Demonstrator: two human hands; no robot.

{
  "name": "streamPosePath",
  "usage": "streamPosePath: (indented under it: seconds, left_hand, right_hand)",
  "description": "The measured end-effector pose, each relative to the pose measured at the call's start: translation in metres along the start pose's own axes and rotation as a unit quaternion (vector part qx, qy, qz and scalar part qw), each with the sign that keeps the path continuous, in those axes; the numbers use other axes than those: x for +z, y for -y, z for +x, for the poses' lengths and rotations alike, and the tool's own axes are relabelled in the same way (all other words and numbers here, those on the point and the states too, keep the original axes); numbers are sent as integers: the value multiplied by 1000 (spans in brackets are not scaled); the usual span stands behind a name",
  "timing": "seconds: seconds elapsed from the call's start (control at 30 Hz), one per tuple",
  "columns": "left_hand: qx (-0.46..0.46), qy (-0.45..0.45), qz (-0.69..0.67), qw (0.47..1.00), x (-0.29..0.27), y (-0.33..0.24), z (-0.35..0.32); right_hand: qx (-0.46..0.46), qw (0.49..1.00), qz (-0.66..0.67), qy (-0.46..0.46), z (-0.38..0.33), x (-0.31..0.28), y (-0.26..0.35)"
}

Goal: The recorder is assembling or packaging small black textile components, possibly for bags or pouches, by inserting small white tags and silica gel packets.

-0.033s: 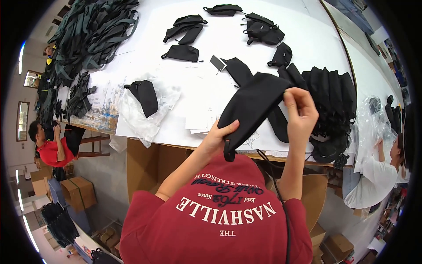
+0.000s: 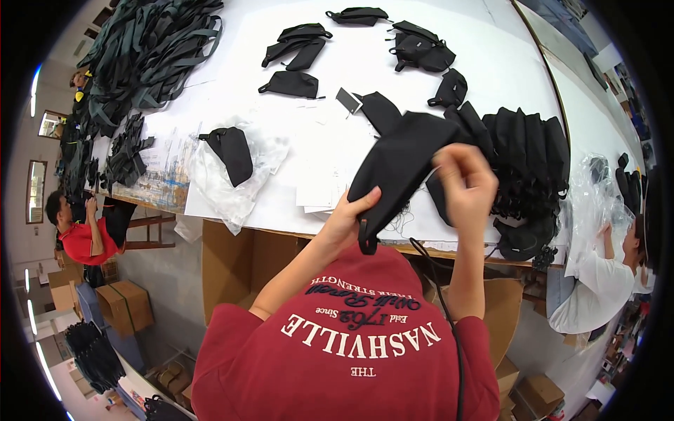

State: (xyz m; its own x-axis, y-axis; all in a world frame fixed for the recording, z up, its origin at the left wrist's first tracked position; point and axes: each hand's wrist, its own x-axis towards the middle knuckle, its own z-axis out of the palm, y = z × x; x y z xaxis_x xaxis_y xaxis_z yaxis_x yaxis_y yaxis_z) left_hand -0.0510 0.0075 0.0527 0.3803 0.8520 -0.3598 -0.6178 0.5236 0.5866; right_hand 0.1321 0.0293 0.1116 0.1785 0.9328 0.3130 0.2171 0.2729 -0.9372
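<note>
The left hand (image 2: 345, 216) is gripping 1 black pouch (image 2: 404, 165) by its near end, over the worktop's (image 2: 484, 49) edge. The right hand (image 2: 469, 189), blurred, is showing at the pouch's right edge; whether its fingers are holding anything, I cannot tell. Beyond, another pouch (image 2: 233, 154) is lying on plastic (image 2: 263, 158), straps (image 2: 151, 59) farther off.

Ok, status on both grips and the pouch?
Left grip holds pouch. Right grip by its edge, blurred, contact unclear. Other pouches close behind.
</note>
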Motion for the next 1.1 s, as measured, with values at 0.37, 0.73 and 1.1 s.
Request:
streamPosePath:
  seconds: [0.37,0.73,1.1]
  left_hand:
    - [27,-61,-15,998,-1,-8,6]
    - [9,-6,-57,998,-13,-2,11]
    - [96,-72,94,988,-13,18,16]
  right_hand:
    - [63,977,13,202,-39,35,7]
    - [60,978,9,202,-45,33,6]
    - [117,983,80,120,-46,29,-31]
